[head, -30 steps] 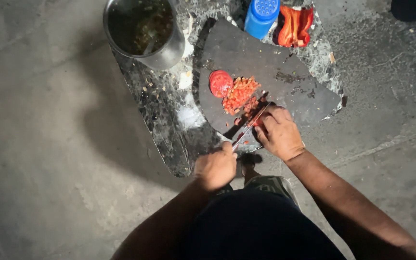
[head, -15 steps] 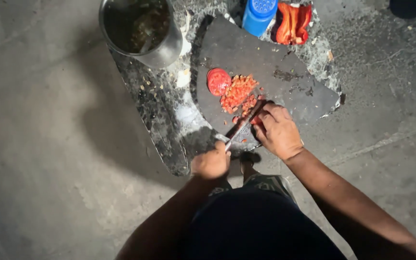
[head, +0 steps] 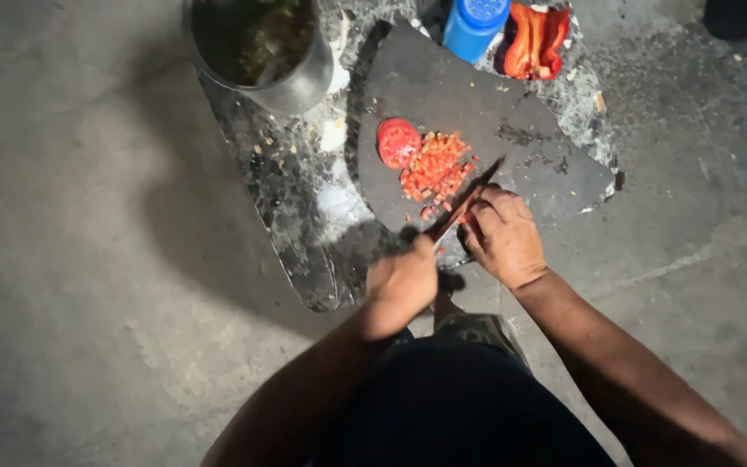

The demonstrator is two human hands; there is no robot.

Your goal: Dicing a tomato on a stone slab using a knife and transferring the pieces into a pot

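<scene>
**Dicing on the slab**

I see L hand point(head: 401, 281) fisted round the knife point(head: 464, 203) handle, just below the slab point(head: 512, 104). R hand point(head: 503, 238) curled over the blade's back, fingers pressing; can't tell if it grips anything. Blade lies diagonal by the diced bits point(head: 436, 169), mid-slab. Bits prob soft, wet, slippery; knife stiff, hold by handle. Tomato half point(head: 398, 142) beside the pile. Both forearms angle in from below.

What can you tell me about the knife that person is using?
The knife has a long, thin, dark blade with red juice on it. It lies slanted across the dark stone slab, its tip pointing up and away, beside the pile of diced tomato. The left hand grips its handle, which is hidden. The right hand rests its fingers on the blade.
</scene>
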